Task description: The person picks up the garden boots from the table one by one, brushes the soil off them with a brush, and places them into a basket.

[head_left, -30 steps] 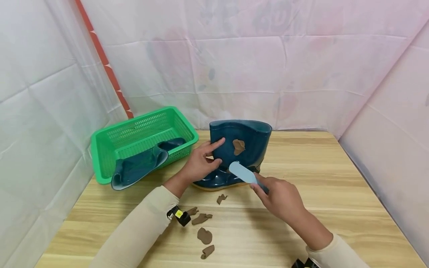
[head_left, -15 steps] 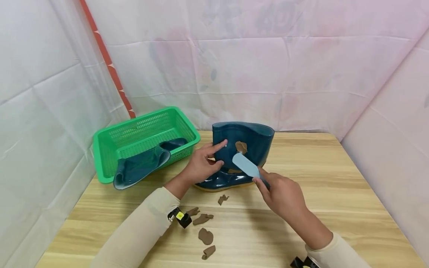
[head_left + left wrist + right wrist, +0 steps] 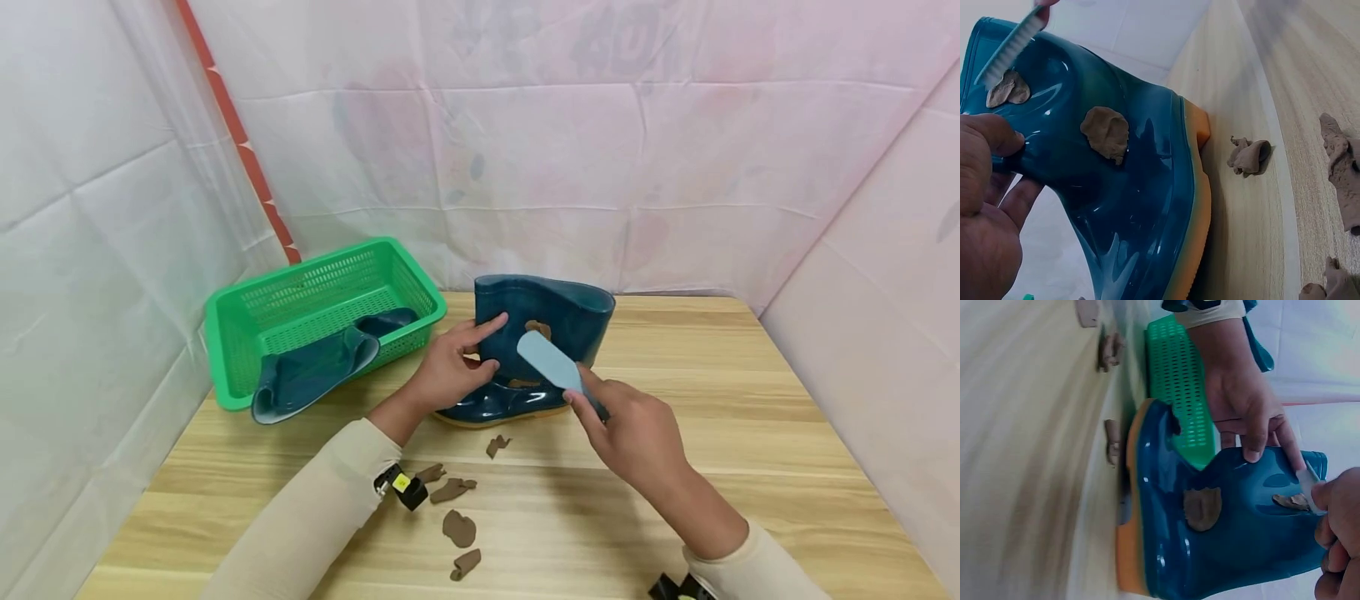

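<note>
A dark teal rubber boot [image 3: 501,405] with an orange sole stands on the table. My left hand [image 3: 448,373] grips the front of its shaft, thumb on the near side and other fingers behind. In my right hand [image 3: 633,429] is a pale blue brush [image 3: 551,362], pinched by its handle. Its white bristles [image 3: 1011,53] meet the upper edge of a brown clay-like patch [image 3: 1007,89] high on the shaft. Lower, near the ankle, another brown patch [image 3: 1106,133] sticks to the boot. In the head view the brush partly covers the upper patch.
Left of the boot, a green plastic basket [image 3: 213,350] holds a second teal boot [image 3: 307,382], its shaft hanging over the rim. Several brown scraps [image 3: 459,528] lie on the wooden table [image 3: 750,433] in front. White cloth walls [image 3: 525,150] enclose the back and sides.
The brush has moved up from below the upper patch to overlap it. The boot's shaft has tipped slightly to the right, with my left hand still gripping it.
</note>
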A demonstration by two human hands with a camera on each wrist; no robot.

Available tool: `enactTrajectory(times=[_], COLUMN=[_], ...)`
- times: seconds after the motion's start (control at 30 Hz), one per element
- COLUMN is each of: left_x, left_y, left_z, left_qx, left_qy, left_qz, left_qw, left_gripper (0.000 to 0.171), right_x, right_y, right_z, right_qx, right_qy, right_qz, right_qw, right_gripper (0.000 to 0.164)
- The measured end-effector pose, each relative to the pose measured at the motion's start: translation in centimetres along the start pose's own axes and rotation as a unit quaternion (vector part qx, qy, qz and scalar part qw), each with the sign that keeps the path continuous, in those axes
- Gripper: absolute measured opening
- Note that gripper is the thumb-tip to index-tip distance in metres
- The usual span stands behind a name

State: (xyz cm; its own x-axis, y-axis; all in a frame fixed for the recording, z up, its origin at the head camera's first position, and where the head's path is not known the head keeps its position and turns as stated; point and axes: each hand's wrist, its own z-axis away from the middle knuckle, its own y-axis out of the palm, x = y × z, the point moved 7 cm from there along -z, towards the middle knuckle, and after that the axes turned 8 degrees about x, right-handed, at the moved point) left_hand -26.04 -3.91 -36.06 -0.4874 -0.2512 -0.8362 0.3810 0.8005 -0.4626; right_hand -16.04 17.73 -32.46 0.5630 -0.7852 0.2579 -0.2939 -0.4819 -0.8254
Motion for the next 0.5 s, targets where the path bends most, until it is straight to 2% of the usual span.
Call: enactTrajectory(times=[0.07, 0.2, 0.4, 0.5], left_x=[0.0, 0.1, 0.4, 0.4], left_y=[0.0, 0.1, 0.1, 0.0], left_z=[0.1, 0.1, 0.0, 0.0], left_qx=[0.000, 0.000, 0.003, 0.001], left_qy=[-0.003, -0.008, -0.007, -0.010], left_qz=[0.000, 0.009, 0.024, 0.023], left_qw=[1.0000, 0.9999, 0.9997, 0.9997], left_gripper=[0.066, 0.067, 0.067, 0.067], right_x=[0.0, -0.2, -0.5, -0.3], right_y=[0.0, 0.8, 2.1, 2.1], right_z=[-0.2, 0.1, 0.9, 1.1], right_qx=[0.001, 0.039, 0.099, 0.106], right_qy=[0.008, 0.036, 0.063, 0.060], right_qz=[0.012, 0.027, 0.008, 0.000], right_qw=[1.000, 0.998, 0.993, 0.993], right_gripper=[0.047, 0.040, 0.037, 0.037])
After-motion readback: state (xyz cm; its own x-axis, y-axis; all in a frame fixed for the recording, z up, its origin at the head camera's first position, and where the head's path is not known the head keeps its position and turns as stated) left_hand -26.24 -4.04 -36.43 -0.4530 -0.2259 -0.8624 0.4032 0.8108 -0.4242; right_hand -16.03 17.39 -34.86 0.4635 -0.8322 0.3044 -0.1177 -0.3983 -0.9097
